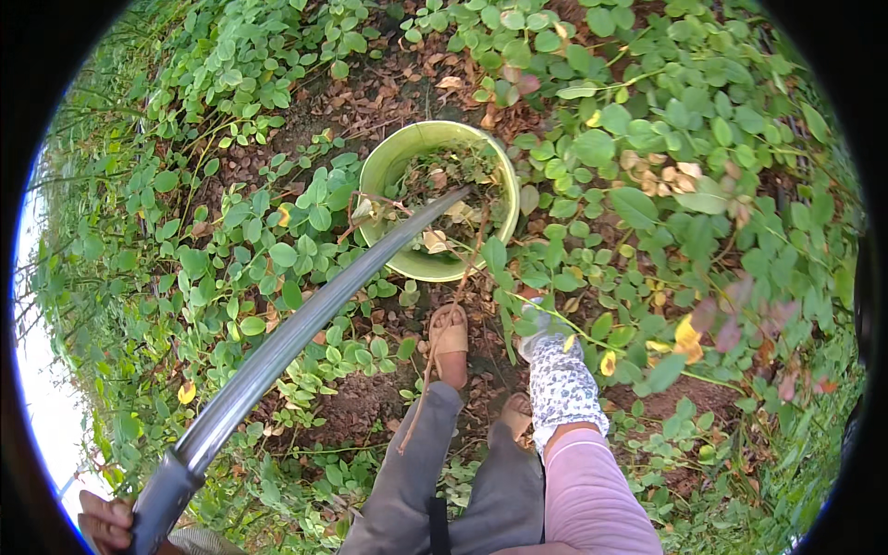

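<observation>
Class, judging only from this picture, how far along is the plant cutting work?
Done: the green basin already holds cut stems and leaves. In hand: the left hand grips a long curved blade; the gloved right hand reaches into the plants. Left: dense green plants cover the ground on both sides.

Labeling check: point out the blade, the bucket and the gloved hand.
blade point(305, 324), head view, middle of the curved metal.
bucket point(388, 162), head view, left inner wall of the green bucket.
right hand point(560, 375), head view, back of the patterned glove.
</observation>
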`<move>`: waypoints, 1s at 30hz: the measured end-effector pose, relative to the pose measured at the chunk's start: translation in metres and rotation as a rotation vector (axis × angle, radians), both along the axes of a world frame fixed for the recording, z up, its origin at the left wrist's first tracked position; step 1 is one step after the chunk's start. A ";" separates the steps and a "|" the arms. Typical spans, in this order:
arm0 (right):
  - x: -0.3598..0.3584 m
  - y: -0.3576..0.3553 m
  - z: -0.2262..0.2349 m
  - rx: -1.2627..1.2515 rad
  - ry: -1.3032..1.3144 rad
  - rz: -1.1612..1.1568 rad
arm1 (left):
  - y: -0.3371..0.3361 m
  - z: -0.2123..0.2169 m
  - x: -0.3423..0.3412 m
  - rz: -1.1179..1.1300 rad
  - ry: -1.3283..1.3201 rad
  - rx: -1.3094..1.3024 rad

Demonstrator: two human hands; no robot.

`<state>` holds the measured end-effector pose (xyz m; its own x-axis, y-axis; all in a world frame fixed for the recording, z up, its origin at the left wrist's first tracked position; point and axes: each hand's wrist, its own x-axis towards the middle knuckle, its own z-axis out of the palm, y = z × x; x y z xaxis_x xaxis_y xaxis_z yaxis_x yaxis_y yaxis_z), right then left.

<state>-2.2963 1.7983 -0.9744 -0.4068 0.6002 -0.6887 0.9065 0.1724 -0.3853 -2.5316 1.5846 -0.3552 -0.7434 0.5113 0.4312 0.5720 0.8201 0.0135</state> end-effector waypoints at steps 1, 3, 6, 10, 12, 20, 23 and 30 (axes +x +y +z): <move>0.001 0.000 -0.005 -0.005 -0.012 0.016 | 0.002 0.001 -0.005 0.054 0.012 -0.018; 0.009 -0.005 -0.007 -0.015 -0.036 0.048 | 0.011 -0.001 -0.011 0.125 -0.246 0.465; 0.033 -0.022 0.005 -0.024 -0.050 0.103 | 0.037 -0.006 -0.016 0.063 0.012 0.167; 0.049 -0.029 0.013 -0.018 -0.080 0.135 | 0.068 0.002 -0.024 0.042 -0.101 0.223; 0.051 -0.028 0.020 -0.006 -0.092 0.157 | 0.079 0.009 -0.031 -0.036 -0.610 0.733; 0.060 -0.054 0.128 0.004 -0.160 0.256 | 0.144 0.026 -0.048 -0.212 -0.650 0.490; 0.068 -0.065 0.158 0.114 -0.218 0.241 | 0.170 0.034 -0.050 -0.277 -0.700 0.409; 0.151 -0.097 0.222 -0.161 -0.287 -0.003 | 0.196 0.046 -0.048 -0.339 -0.781 0.398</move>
